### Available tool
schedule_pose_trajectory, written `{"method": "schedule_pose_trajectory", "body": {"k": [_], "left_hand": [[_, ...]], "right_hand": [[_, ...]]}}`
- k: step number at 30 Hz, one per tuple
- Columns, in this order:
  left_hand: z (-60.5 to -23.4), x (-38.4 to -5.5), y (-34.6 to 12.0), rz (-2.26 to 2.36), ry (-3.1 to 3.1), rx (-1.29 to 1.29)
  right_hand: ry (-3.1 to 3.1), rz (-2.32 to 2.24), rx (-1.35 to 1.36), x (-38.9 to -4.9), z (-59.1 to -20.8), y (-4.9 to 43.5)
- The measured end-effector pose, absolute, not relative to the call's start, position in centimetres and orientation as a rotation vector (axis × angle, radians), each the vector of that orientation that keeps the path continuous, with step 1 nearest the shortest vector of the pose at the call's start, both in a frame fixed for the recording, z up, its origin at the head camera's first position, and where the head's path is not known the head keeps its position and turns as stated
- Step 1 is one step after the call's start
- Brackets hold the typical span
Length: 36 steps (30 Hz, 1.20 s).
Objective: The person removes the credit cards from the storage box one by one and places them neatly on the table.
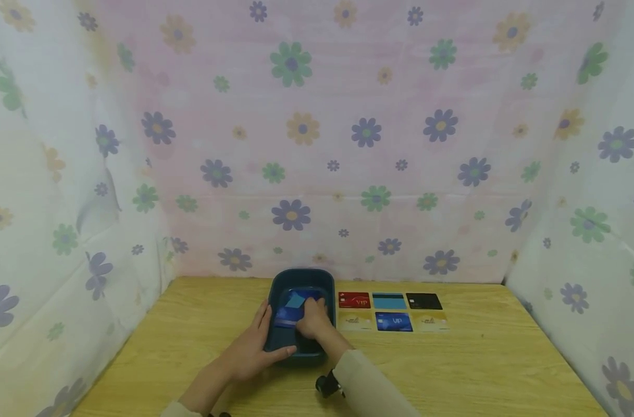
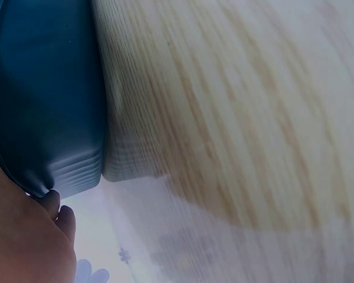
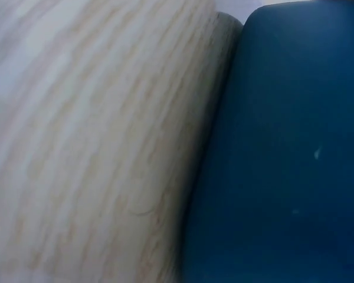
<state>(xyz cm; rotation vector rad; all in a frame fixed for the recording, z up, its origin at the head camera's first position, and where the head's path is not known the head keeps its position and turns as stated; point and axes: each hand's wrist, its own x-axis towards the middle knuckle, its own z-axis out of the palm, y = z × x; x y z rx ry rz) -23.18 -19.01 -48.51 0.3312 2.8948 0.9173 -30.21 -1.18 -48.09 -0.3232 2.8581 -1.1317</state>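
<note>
A dark blue plastic bin (image 1: 319, 278) stands on the table, with blue cards (image 1: 288, 315) in it. My left hand (image 1: 251, 350) holds the bin at its left side, fingers along the outer wall and thumb over the near end. In the left wrist view, fingertips (image 2: 65, 221) lie right at the bin's ribbed outside wall (image 2: 59, 118). My right hand (image 1: 315, 318) reaches into the bin with curled fingers and pinches a blue card there; its fingertips are mostly hidden. The right wrist view shows only the bin's outer wall (image 3: 283, 147) and the tabletop.
Right of the bin, cards lie in two rows: a red card (image 1: 354, 300), a light blue one (image 1: 389, 300), a black one (image 1: 424, 301), a blue VIP card (image 1: 394, 321) between two yellowish cards (image 1: 430, 321). Flowered cloth (image 1: 337, 145) encloses the wooden table (image 1: 483, 359) behind and at both sides.
</note>
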Motion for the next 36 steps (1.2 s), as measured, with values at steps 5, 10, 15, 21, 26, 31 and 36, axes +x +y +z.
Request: {"method": "schedule_pose_trajectory", "body": {"k": [5,10,15,21,26,31,36], "left_hand": [[-48.74,-23.38,-19.08,0.911,2.897,0.337],[-48.94,-23.41,-19.07,0.908,2.903,0.346],[-48.96,-23.41,-18.94,0.902,2.903,0.358],[-48.85,-23.33,-18.81,0.899,2.89,0.362],[-48.62,-23.23,-18.78,0.907,2.891,0.365],[-48.4,-23.09,-18.79,0.91,2.889,0.362],[-48.29,-23.07,-18.87,0.914,2.896,0.357]], "right_hand": [[2.896,-1.143,-0.322,-30.37,-48.38,-1.25],[2.932,-1.183,-0.394,-30.36,-48.68,-1.22],[2.942,-1.269,-0.453,-30.25,-48.82,-0.95],[2.892,-1.423,-0.49,-30.2,-48.64,-0.77],[2.843,-1.564,-0.443,-30.39,-48.38,-0.73],[2.869,-1.605,-0.408,-30.53,-48.23,-0.86],[2.875,-1.626,-0.432,-30.66,-47.89,-0.93]]}}
